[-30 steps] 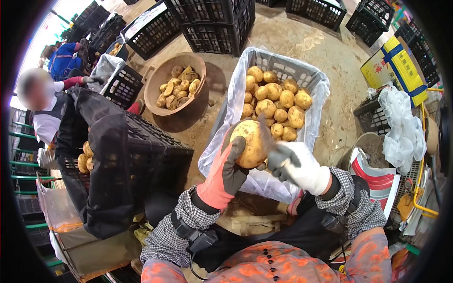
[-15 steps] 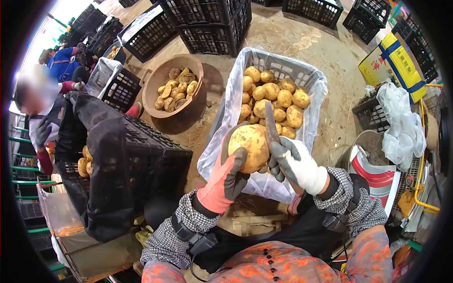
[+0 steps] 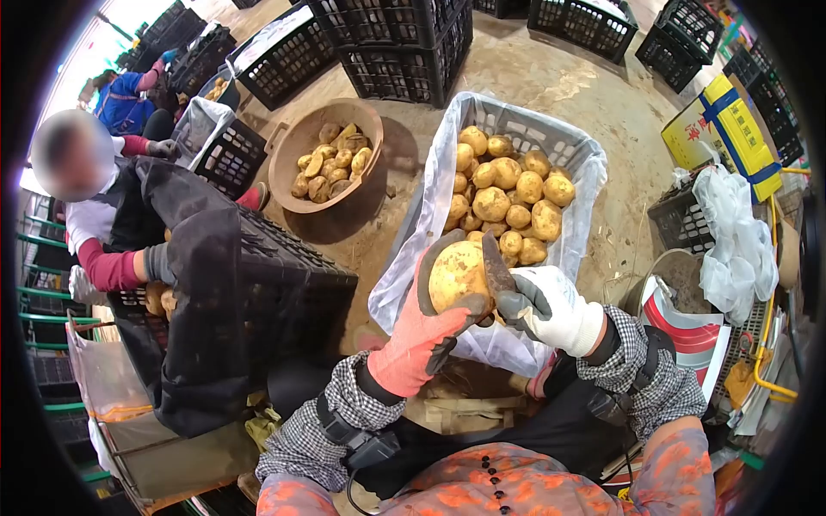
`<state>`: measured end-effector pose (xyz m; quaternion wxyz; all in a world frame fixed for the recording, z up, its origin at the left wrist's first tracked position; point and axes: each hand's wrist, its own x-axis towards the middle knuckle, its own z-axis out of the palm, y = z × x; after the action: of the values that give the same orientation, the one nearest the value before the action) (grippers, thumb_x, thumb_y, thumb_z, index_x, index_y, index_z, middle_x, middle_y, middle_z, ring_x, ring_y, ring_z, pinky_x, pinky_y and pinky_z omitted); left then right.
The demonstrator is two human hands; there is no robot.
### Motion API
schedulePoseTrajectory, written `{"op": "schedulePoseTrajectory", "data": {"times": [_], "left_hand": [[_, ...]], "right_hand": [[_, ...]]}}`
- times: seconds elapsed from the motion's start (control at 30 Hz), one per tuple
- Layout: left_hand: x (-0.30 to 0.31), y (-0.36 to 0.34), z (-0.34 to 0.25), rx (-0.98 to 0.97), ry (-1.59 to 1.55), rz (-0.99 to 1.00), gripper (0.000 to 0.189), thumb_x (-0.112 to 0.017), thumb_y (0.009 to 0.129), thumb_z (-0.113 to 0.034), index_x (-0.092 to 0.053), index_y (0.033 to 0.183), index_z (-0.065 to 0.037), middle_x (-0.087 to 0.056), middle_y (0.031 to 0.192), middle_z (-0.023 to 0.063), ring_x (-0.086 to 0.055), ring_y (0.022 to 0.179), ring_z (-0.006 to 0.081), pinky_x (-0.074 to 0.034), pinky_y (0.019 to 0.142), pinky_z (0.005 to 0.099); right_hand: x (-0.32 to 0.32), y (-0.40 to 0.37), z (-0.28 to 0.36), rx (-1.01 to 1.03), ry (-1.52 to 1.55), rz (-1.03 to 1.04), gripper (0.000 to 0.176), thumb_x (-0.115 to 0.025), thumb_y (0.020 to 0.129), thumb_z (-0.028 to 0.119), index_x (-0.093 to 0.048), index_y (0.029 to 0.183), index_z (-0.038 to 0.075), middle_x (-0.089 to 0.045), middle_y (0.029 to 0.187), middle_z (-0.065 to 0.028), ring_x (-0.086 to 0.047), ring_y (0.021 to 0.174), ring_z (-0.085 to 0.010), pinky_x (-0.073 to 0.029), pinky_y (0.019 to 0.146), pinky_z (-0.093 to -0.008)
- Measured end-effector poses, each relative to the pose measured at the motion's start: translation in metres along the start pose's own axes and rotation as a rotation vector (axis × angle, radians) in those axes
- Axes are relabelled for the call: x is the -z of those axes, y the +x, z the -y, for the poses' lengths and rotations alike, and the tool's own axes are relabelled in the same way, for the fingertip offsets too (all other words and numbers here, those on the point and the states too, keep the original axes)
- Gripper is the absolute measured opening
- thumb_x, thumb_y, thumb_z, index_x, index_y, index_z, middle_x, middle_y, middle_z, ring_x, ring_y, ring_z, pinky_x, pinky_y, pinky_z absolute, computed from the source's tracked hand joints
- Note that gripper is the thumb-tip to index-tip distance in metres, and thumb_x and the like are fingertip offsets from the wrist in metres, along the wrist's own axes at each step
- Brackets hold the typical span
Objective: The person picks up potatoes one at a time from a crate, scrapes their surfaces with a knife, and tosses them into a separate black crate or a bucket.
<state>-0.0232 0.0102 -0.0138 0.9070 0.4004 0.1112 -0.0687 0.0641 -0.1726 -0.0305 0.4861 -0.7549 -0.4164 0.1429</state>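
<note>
Currently, I observe left fingers (image 3: 465, 314) curled round a large potato (image 3: 459, 275) — right fingers (image 3: 523, 303) pinching a blade (image 3: 495, 265) beside it, above the lined crate (image 3: 578, 185).

Left glove (image 3: 422, 331) coral pink, dark grey fingers. Right glove (image 3: 555, 310) white, dark grey fingers. Held potato (image 3: 459, 277) yellow with brown specks, blade (image 3: 495, 265) dark grey-brown. Sleeve cuffs (image 3: 641, 365) black-and-white check. Shirt (image 3: 533, 482) grey, orange blotchy print, black buttons. Crate liner (image 3: 403, 275) translucent white. Round tub (image 3: 284, 185) brown. Stacked crates (image 3: 391, 73) black. Carton (image 3: 688, 133) yellow, red characters, blue straps. Co-worker's sleeve (image 3: 110, 267) maroon, other person's top (image 3: 123, 105) blue.
</note>
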Motion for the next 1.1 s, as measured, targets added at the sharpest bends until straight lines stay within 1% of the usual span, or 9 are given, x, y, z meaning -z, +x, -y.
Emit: {"op": "schedulePoseTrajectory", "data": {"times": [0.1, 0.17, 0.2, 0.37, 0.43, 0.6, 0.73, 0.9, 1.1], "left_hand": [[0.002, -0.001, 0.002, 0.008, -0.009, -0.018, 0.085, -0.075, 0.072, -0.010, -0.028, 0.143, -0.010, -0.045, 0.133, 0.0072, -0.048, 0.121, 0.0186, -0.040, 0.101, 0.0335], [0.002, 0.000, 0.004, -0.033, 0.000, -0.013, 0.086, -0.075, 0.071, -0.008, -0.028, 0.143, -0.010, -0.046, 0.132, 0.0072, -0.048, 0.120, 0.0185, -0.040, 0.101, 0.0331], [0.000, 0.000, 0.005, -0.080, 0.060, -0.038, 0.087, -0.075, 0.069, -0.007, -0.028, 0.143, -0.009, -0.045, 0.132, 0.0074, -0.048, 0.120, 0.0186, -0.040, 0.101, 0.0332], [0.000, -0.002, 0.000, -0.212, 0.232, -0.034, 0.089, -0.072, 0.067, -0.003, -0.027, 0.143, -0.008, -0.044, 0.132, 0.0078, -0.045, 0.123, 0.0190, -0.040, 0.101, 0.0337], [-0.002, -0.002, -0.003, -0.209, 0.327, -0.080, 0.090, -0.072, 0.065, -0.003, -0.027, 0.143, -0.007, -0.042, 0.132, 0.0077, -0.044, 0.124, 0.0186, -0.039, 0.102, 0.0341], [-0.009, -0.005, -0.007, -0.211, 0.277, -0.087, 0.090, -0.072, 0.065, -0.003, -0.027, 0.142, -0.007, -0.042, 0.132, 0.0078, -0.044, 0.123, 0.0187, -0.040, 0.101, 0.0341], [-0.008, -0.009, -0.005, -0.282, 0.215, -0.065, 0.086, -0.071, 0.068, -0.003, -0.027, 0.142, -0.008, -0.042, 0.132, 0.0077, -0.046, 0.122, 0.0190, -0.042, 0.099, 0.0336], [-0.017, -0.028, -0.022, -0.311, 0.138, -0.121, 0.085, -0.073, 0.074, -0.019, -0.024, 0.143, -0.009, -0.043, 0.133, 0.0121, -0.052, 0.117, 0.0263, -0.049, 0.091, 0.0394], [0.003, -0.046, -0.036, -0.519, 0.131, -0.093, 0.061, -0.062, 0.088, -0.029, -0.033, 0.137, -0.007, -0.049, 0.123, 0.0101, -0.054, 0.111, 0.0247, -0.051, 0.088, 0.0377]], "right_hand": [[0.000, 0.001, 0.007, -0.140, 0.080, 0.099, 0.036, -0.055, 0.092, 0.036, -0.055, 0.078, 0.002, -0.054, 0.064, -0.0114, -0.053, 0.053, -0.0286, -0.042, 0.051, -0.0352], [-0.009, -0.001, 0.015, -0.581, 0.871, 0.005, 0.044, -0.054, 0.093, 0.044, -0.054, 0.078, 0.003, -0.053, 0.062, -0.0039, -0.052, 0.050, -0.0158, -0.042, 0.049, -0.0304], [-0.013, 0.000, 0.015, -0.537, 0.902, -0.040, 0.047, -0.051, 0.092, 0.049, -0.055, 0.079, 0.004, -0.053, 0.063, 0.0007, -0.050, 0.053, -0.0073, -0.041, 0.048, -0.0266], [-0.003, 0.006, 0.002, -0.372, 0.460, 0.107, 0.042, -0.051, 0.093, 0.044, -0.057, 0.086, 0.003, -0.057, 0.067, -0.0018, -0.053, 0.054, -0.0102, -0.041, 0.048, -0.0293], [-0.009, 0.005, -0.009, 0.183, -0.121, 0.037, 0.041, -0.049, 0.094, 0.043, -0.057, 0.086, 0.003, -0.056, 0.067, -0.0019, -0.053, 0.055, -0.0105, -0.040, 0.049, -0.0292], [-0.007, 0.004, 0.024, -0.506, 0.760, 0.082, 0.038, -0.057, 0.091, 0.039, -0.055, 0.083, 0.002, -0.054, 0.066, -0.0025, -0.050, 0.055, -0.0098, -0.040, 0.049, -0.0254], [-0.005, 0.007, 0.040, -0.497, 0.970, -0.072, 0.036, -0.056, 0.092, 0.036, -0.054, 0.078, 0.003, -0.051, 0.063, -0.0061, -0.049, 0.053, -0.0121, -0.041, 0.048, -0.0246], [0.004, 0.004, 0.060, -0.473, 0.822, -0.105, 0.037, -0.054, 0.093, 0.034, -0.054, 0.077, 0.001, -0.052, 0.063, -0.0080, -0.049, 0.050, -0.0145, -0.041, 0.045, -0.0264], [0.011, -0.004, 0.078, -0.330, 0.698, -0.189, 0.050, -0.052, 0.093, 0.048, -0.053, 0.075, 0.001, -0.053, 0.063, -0.0083, -0.052, 0.049, -0.0164, -0.043, 0.044, -0.0283]]}}
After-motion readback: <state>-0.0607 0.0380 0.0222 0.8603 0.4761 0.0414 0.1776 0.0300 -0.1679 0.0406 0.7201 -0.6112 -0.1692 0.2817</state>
